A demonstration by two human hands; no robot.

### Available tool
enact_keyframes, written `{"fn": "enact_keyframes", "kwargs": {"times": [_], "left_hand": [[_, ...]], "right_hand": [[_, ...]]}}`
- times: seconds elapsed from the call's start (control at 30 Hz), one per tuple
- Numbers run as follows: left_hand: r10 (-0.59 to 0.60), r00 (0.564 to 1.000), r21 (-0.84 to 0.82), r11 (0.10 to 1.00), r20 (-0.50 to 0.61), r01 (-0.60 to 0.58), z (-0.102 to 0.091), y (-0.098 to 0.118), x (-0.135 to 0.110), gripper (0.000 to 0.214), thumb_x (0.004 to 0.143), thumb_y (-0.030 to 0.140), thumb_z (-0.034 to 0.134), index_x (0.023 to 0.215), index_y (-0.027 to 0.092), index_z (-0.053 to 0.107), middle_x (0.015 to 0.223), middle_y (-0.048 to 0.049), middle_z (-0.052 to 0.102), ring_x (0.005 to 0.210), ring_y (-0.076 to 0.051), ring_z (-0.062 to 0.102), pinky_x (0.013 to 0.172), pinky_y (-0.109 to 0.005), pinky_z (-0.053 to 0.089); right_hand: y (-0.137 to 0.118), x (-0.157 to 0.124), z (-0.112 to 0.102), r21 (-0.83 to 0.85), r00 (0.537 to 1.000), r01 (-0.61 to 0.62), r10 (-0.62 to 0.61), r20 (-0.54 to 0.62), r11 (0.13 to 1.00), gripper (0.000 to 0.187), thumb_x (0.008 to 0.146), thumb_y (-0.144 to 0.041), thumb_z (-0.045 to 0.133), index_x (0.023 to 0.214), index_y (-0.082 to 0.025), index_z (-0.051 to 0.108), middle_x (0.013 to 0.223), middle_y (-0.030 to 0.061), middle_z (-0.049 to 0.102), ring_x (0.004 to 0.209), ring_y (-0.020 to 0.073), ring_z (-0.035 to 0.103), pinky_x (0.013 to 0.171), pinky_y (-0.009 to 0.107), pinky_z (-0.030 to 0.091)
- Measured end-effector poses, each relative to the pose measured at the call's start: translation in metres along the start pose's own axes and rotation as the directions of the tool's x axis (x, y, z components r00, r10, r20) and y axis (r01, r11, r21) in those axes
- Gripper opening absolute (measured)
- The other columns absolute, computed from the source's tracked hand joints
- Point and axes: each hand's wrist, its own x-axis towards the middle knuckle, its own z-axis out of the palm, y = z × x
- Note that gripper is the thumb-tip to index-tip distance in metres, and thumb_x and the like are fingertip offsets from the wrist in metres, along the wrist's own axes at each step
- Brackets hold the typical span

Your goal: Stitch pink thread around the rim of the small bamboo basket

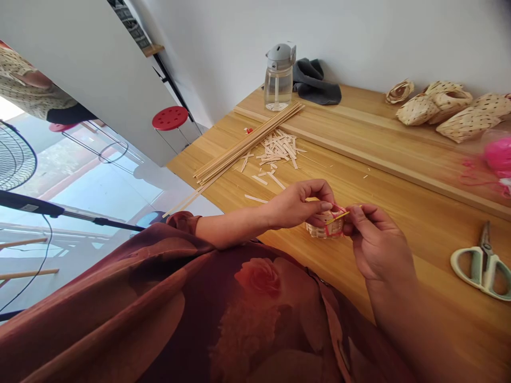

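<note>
A small basket woven from pale strips (318, 231), with pink-red strands along its rim and side, is at the table's near edge. My left hand (301, 205) is closed on the basket's rim, its fingers bent over the top. Across the basket's opening lies a thin yellow needle-like stick (338, 217). The fingers of my right hand (373, 234) pinch the right end of that stick, beside the basket's right side. The fingers partly cover the basket, and the stick's left tip is close to my left fingers.
Scissors (485, 266) lie at the right. Beyond my left hand are cut strips (277, 149), a bundle of long strips (249, 143) and a water bottle (278, 80). A wooden batten (371, 154) crosses the table. Woven pieces (435, 103) and pink material (499, 154) are at back right.
</note>
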Motion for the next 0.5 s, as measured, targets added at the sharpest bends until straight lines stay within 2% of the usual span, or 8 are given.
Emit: {"fn": "enact_keyframes", "kwargs": {"times": [0.17,0.3,0.37,0.5], "left_hand": [[-0.056,0.998,-0.050,0.997,-0.001,0.056,0.000,0.002,0.000,0.032,0.089,0.037,0.081,0.091,0.015,0.058,0.094,-0.0038,0.071,0.083,-0.011,0.068,0.069,-0.022,0.062],[-0.091,0.996,-0.066,0.994,-0.021,0.090,0.002,0.004,0.000,0.030,0.091,0.035,0.080,0.091,0.017,0.056,0.093,-0.0025,0.073,0.076,-0.009,0.068,0.066,-0.021,0.062],[-0.099,0.995,-0.067,0.993,-0.030,0.096,0.002,0.004,0.000,0.026,0.093,0.032,0.077,0.092,0.017,0.055,0.093,-0.0021,0.073,0.073,-0.008,0.068,0.066,-0.021,0.062],[-0.107,0.993,-0.052,0.993,-0.047,0.105,0.002,0.004,-0.001,0.026,0.094,0.031,0.076,0.092,0.017,0.055,0.091,-0.0007,0.073,0.071,-0.007,0.067,0.066,-0.021,0.063]], "right_hand": [[0.002,0.002,-0.006,0.093,0.999,-0.032,0.036,-0.037,0.995,0.059,0.048,-0.056,0.102,0.080,-0.022,0.067,0.067,-0.0058,0.064,0.056,0.0089,0.058,0.050,0.022,0.050],[0.001,0.001,-0.011,0.143,0.995,-0.087,0.093,-0.037,0.986,0.061,0.048,-0.056,0.102,0.082,-0.022,0.064,0.077,-0.0031,0.069,0.063,0.0115,0.064,0.047,0.021,0.049],[0.002,0.000,-0.014,0.156,0.993,-0.103,0.109,-0.033,0.982,0.058,0.053,-0.054,0.101,0.082,-0.022,0.063,0.081,-0.0012,0.071,0.065,0.0132,0.066,0.046,0.022,0.048],[0.005,0.003,-0.021,0.177,0.993,-0.089,0.101,-0.056,0.980,0.044,0.072,-0.049,0.092,0.084,-0.023,0.058,0.084,0.0006,0.073,0.068,0.0148,0.067,0.047,0.023,0.046]]}}
